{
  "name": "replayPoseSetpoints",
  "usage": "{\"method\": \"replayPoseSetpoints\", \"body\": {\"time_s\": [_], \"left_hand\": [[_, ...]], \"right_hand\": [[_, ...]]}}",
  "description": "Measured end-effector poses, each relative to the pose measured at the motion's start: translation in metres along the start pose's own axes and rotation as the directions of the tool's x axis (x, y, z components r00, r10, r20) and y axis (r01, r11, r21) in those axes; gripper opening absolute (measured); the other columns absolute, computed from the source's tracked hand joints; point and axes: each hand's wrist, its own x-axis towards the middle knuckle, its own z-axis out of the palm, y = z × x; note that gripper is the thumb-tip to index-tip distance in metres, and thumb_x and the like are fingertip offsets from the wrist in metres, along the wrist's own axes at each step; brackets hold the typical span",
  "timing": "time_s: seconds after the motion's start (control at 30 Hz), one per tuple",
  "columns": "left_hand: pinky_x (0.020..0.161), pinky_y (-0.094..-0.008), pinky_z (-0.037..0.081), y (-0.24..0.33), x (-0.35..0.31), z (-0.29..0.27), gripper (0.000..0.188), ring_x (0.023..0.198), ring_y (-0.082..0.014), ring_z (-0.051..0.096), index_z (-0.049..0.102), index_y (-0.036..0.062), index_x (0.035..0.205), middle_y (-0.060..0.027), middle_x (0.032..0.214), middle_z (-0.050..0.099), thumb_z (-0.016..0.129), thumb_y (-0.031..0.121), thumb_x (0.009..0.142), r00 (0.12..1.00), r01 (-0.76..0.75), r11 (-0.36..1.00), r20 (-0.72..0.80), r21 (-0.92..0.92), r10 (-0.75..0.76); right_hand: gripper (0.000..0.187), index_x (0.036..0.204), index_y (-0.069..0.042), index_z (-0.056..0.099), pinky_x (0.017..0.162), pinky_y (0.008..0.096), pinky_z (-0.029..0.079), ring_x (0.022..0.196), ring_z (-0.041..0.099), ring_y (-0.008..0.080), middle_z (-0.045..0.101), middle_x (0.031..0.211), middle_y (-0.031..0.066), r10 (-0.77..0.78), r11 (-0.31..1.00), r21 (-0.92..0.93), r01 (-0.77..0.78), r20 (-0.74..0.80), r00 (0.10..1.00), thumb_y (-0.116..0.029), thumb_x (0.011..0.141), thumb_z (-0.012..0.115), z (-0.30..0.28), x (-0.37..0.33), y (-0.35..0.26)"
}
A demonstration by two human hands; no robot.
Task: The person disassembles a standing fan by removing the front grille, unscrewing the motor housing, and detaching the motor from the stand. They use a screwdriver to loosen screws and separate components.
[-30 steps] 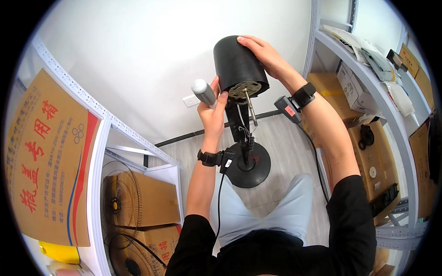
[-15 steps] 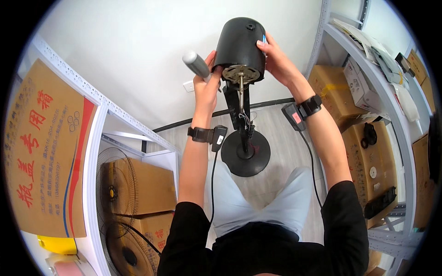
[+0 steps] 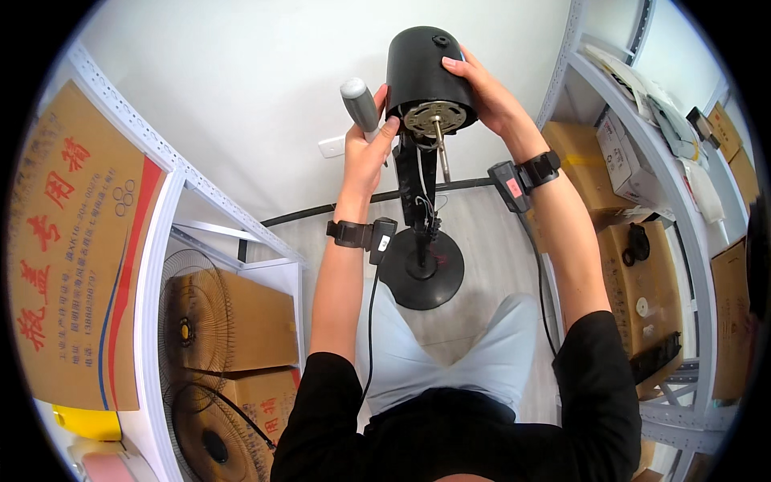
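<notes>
A black, rounded fan motor housing (image 3: 427, 68) tops a dark stand with a round black base (image 3: 422, 277). From its near end, where a metal plate shows, a thin motor shaft (image 3: 442, 149) points down toward me. My left hand (image 3: 369, 149) grips a grey-handled screwdriver (image 3: 359, 104), its handle angled up, while the thumb presses the housing's lower left edge. The screwdriver's tip is mostly hidden behind that hand. On the housing's right side lies my right hand (image 3: 486, 92), fingers wrapped over the casing. Loose wires (image 3: 430, 205) hang along the stand's post.
Wire fan guards (image 3: 193, 321) lean against cardboard boxes (image 3: 257, 321) on the left. A large printed carton (image 3: 80, 257) sits on the left shelf. The right shelf rack (image 3: 642, 104) holds boxes, papers and black parts (image 3: 638, 241). A white wall stands behind the fan.
The motor housing has tilted and shifted slightly right, its shaft now slanting down to the right. Both hands moved with it, still on the casing. The screwdriver also shifted right.
</notes>
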Motion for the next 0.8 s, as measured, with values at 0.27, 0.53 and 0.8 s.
{"method": "replayPoseSetpoints", "body": {"time_s": [0.27, 0.53, 0.8], "left_hand": [[0.044, -0.0204, 0.032, -0.054, 0.005, -0.022, 0.058, 0.05, -0.0032, 0.04, 0.045, 0.0024, 0.133, 0.0011, 0.08, 0.055, 0.07, 0.039, 0.095, 0.996, 0.087, 0.992, 0.039, -0.09, -0.084], [0.042, -0.0212, 0.029, -0.058, 0.01, -0.019, 0.042, 0.046, -0.0041, 0.038, 0.053, 0.0009, 0.109, 0.0041, 0.067, 0.047, 0.067, 0.038, 0.096, 0.999, 0.01, 0.999, -0.047, -0.046, -0.012], [0.045, -0.0197, 0.034, -0.05, -0.006, -0.011, 0.074, 0.052, -0.0038, 0.042, 0.036, -0.0014, 0.15, -0.008, 0.118, 0.064, 0.071, 0.03, 0.094, 0.999, 0.009, 0.981, 0.053, -0.192, 0.001]], "right_hand": [[0.085, 0.156, -0.01, 0.029, 0.107, 0.0338, 0.042, 0.132, 0.048, 0.0254, 0.044, 0.147, 0.0149, -0.051, 0.997, -0.056, 0.053, 0.04, 0.998, -0.048, 0.089, 0.066, 0.016, 0.011, -0.008], [0.09, 0.157, -0.005, 0.022, 0.112, 0.0342, 0.036, 0.138, 0.041, 0.0275, 0.038, 0.152, 0.0192, -0.01, 0.991, -0.132, 0.027, 0.131, 0.991, -0.052, 0.091, 0.062, 0.015, 0.021, -0.024], [0.128, 0.16, -0.008, 0.001, 0.118, 0.0404, 0.029, 0.152, 0.016, 0.0317, 0.008, 0.165, 0.0216, -0.414, 0.836, -0.276, 0.475, 0.251, 0.875, -0.042, 0.073, 0.088, -0.002, -0.046, 0.013]]}}
